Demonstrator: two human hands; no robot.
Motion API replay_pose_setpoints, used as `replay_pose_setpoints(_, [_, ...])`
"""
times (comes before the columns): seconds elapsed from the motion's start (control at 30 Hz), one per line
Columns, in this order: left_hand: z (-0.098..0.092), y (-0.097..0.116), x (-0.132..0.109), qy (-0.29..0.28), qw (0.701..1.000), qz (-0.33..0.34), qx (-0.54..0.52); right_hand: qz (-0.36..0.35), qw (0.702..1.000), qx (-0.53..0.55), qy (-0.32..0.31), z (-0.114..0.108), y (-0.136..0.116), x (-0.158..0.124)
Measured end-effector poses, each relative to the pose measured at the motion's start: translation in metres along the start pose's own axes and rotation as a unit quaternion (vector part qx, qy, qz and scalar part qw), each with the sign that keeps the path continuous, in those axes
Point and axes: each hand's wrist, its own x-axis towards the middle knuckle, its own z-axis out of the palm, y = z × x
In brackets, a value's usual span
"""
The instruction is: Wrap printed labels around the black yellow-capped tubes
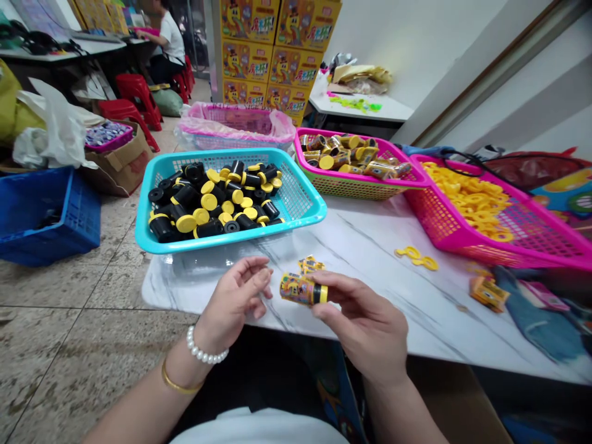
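My right hand (370,320) pinches a small cylinder with a printed wrapper (296,290) by its black and yellow end, holding it nearly level above the table edge. To its left my left hand (238,293) has bent fingers apart with nothing in them. Just behind the held cylinder lies a printed yellow piece (311,264), partly hidden by it. The turquoise basket (231,242) beyond my hands holds many black cylinders with yellow caps (209,201). Yellow ring-shaped pieces (416,258) lie on the marble-patterned table (361,246) to the right.
A pink basket (398,179) at the back holds wrapped cylinders (346,157). Another pink basket (435,231) at right holds yellow ring pieces (472,197). A small printed box (489,293) lies at the right. A blue crate (78,209) stands on the floor. A person (169,40) sits far back.
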Motion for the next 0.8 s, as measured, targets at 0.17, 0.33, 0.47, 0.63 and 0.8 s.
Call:
replay_pose_setpoints(0.17, [-0.002, -0.002, 0.002, -0.165, 0.984, -0.027, 0.057, -0.049, 0.997, 0.009, -0.066, 0.006, 0.0, 0.002])
replay_pose_setpoints(0.33, [0.0, -0.006, 0.005, -0.143, 0.989, -0.016, 0.033, -0.006, 0.999, -0.015, -0.051, 0.006, 0.001, -0.003])
replay_pose_setpoints(0.47, [-0.001, -0.005, 0.007, -0.173, 0.982, -0.048, 0.049, -0.076, 0.994, -0.063, -0.047, 0.001, -0.002, -0.003])
replay_pose_setpoints(0.63, [0.002, -0.007, 0.006, -0.152, 0.972, 0.09, 0.154, -0.093, 0.993, -0.065, -0.02, 0.005, 0.004, -0.002])
replay_pose_setpoints(0.8, [0.0, -0.002, 0.005, -0.159, 0.934, 0.136, 0.29, 0.034, 0.999, 0.011, -0.029, 0.007, 0.016, -0.009])
